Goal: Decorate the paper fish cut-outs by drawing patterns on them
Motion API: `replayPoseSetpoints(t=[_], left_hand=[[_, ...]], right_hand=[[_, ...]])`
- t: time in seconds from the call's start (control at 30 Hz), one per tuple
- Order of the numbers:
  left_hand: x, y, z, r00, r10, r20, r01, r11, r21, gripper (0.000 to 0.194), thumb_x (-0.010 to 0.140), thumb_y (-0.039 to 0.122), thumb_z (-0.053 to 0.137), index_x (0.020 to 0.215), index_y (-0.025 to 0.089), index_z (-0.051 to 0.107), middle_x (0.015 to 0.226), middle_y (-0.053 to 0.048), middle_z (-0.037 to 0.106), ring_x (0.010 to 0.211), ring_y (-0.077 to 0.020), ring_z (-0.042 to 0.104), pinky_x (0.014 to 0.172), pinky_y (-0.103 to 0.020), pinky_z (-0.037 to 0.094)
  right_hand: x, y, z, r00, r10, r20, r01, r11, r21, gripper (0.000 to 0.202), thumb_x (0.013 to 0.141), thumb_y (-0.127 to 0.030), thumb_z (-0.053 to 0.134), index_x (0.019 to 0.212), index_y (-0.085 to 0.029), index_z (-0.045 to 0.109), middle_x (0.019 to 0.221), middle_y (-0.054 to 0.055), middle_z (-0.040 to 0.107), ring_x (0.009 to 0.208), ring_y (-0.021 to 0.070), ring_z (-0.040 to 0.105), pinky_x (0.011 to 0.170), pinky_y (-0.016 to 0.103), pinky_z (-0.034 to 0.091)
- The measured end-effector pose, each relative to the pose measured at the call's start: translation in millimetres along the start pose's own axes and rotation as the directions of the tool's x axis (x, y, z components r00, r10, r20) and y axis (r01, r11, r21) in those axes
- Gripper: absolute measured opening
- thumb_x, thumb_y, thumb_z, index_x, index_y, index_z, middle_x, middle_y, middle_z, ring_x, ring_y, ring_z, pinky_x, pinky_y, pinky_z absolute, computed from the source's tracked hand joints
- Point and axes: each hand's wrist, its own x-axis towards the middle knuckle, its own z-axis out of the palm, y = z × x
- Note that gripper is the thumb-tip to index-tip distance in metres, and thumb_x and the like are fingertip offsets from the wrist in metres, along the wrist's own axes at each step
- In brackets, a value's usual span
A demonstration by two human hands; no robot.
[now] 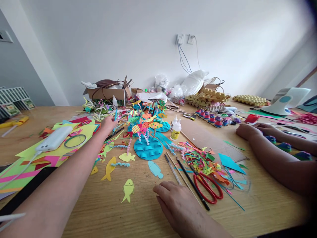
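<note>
My left hand [109,125] reaches out at the left middle, its fingers closed on a blue pen [116,113] held upright. Palm down on the table, my right hand [177,201] rests at the bottom centre, its fingers loosely apart. Near its fingertips lies a light blue paper fish [155,169]. A yellow-green paper fish [128,190] is to the left of it, and an orange fish [109,169] lies farther left. Behind them stands a blue scalloped base [148,149] with patterned paper fish on twisted stems.
Red-handled scissors [208,188], a black brush [193,185] and paper scraps [205,160] lie right of centre. Glue bottles [175,133] stand behind. A power bank [54,138] lies on coloured paper at left. Another person's hands [249,132] rest at right.
</note>
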Motion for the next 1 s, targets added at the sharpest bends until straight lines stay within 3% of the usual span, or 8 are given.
replayPoseSetpoints(t=[0.13,0.3,0.47,0.53,0.6,0.8,0.9,1.0], left_hand=[[-21.7,33.9,-17.5,0.991,0.049,-0.124,-0.084,0.952,-0.296,0.028,0.090,0.032,0.055,0.113,0.016,0.053,0.110,-0.007,0.057,0.090,-0.0193,0.059,0.075,-0.038,0.052],[-98.0,87.4,-25.1,0.968,0.249,0.028,-0.170,0.735,-0.657,0.007,0.086,0.022,0.051,0.091,0.017,0.052,0.076,0.003,0.054,0.059,-0.0081,0.052,0.049,-0.019,0.041],[-192.4,106.8,-17.5,0.811,0.455,0.368,0.042,0.583,-0.812,0.020,0.074,0.035,0.063,0.076,0.017,0.054,0.065,0.001,0.055,0.052,-0.0090,0.052,0.048,-0.021,0.043],[-214.8,101.8,-16.0,0.727,0.479,0.491,0.259,0.471,-0.843,0.025,0.071,0.036,0.070,0.076,0.018,0.055,0.067,0.003,0.054,0.053,-0.0067,0.049,0.048,-0.017,0.039],[-228.3,92.3,-16.0,0.689,0.441,0.575,0.445,0.369,-0.816,0.026,0.067,0.033,0.076,0.076,0.019,0.056,0.067,0.005,0.051,0.055,-0.0054,0.046,0.047,-0.014,0.033],[-251.4,64.0,-17.6,0.577,0.357,0.735,0.648,0.347,-0.677,0.031,0.066,0.042,0.079,0.081,0.021,0.062,0.075,0.002,0.053,0.067,-0.0097,0.049,0.059,-0.019,0.040],[-256.5,50.5,-19.6,0.595,0.391,0.702,0.561,0.424,-0.711,0.032,0.075,0.051,0.068,0.079,0.020,0.061,0.073,0.002,0.052,0.063,-0.0095,0.046,0.056,-0.019,0.038],[-251.4,28.8,-21.2,0.551,0.436,0.711,0.313,0.682,-0.661,0.031,0.085,0.050,0.053,0.080,0.021,0.060,0.072,0.000,0.055,0.064,-0.0125,0.051,0.055,-0.022,0.042]], right_hand=[[0.8,8.5,4.8,0.972,-0.030,-0.231,0.063,0.989,0.135,0.026,0.086,-0.007,0.042,0.095,-0.018,0.064,0.089,0.006,0.069,0.080,0.0180,0.066,0.068,0.026,0.048],[5.0,15.0,-3.8,0.783,0.086,-0.616,0.184,0.914,0.361,0.021,0.087,-0.013,0.045,0.100,-0.019,0.060,0.092,0.006,0.067,0.073,0.0135,0.063,0.062,0.023,0.051],[5.2,7.5,-5.2,0.677,0.200,-0.709,0.332,0.776,0.536,0.037,0.084,-0.011,0.050,0.118,-0.025,0.047,0.099,0.005,0.063,0.078,0.0126,0.062,0.060,0.022,0.052],[0.7,3.9,-0.2,0.657,0.123,-0.744,0.393,0.786,0.477,0.043,0.083,-0.009,0.051,0.122,-0.026,0.045,0.101,0.005,0.063,0.083,0.0136,0.061,0.065,0.024,0.053],[-4.7,0.8,3.5,0.646,-0.011,-0.763,0.440,0.822,0.361,0.043,0.082,-0.007,0.052,0.121,-0.025,0.046,0.096,0.005,0.063,0.078,0.0129,0.060,0.066,0.025,0.052],[-10.8,-5.7,3.0,0.571,-0.328,-0.752,0.544,0.838,0.048,0.041,0.082,-0.002,0.047,0.119,-0.018,0.050,0.089,0.008,0.065,0.078,0.0162,0.061,0.065,0.028,0.051],[-13.2,-8.1,1.6,0.577,-0.298,-0.760,0.522,0.851,0.063,0.044,0.083,-0.001,0.045,0.124,-0.018,0.048,0.084,0.007,0.065,0.072,0.0151,0.060,0.062,0.026,0.050],[-17.9,-10.0,-3.2,0.589,-0.203,-0.782,0.496,0.855,0.152,0.035,0.087,-0.006,0.045,0.119,-0.020,0.053,0.085,0.006,0.066,0.075,0.0147,0.062,0.064,0.026,0.051]])
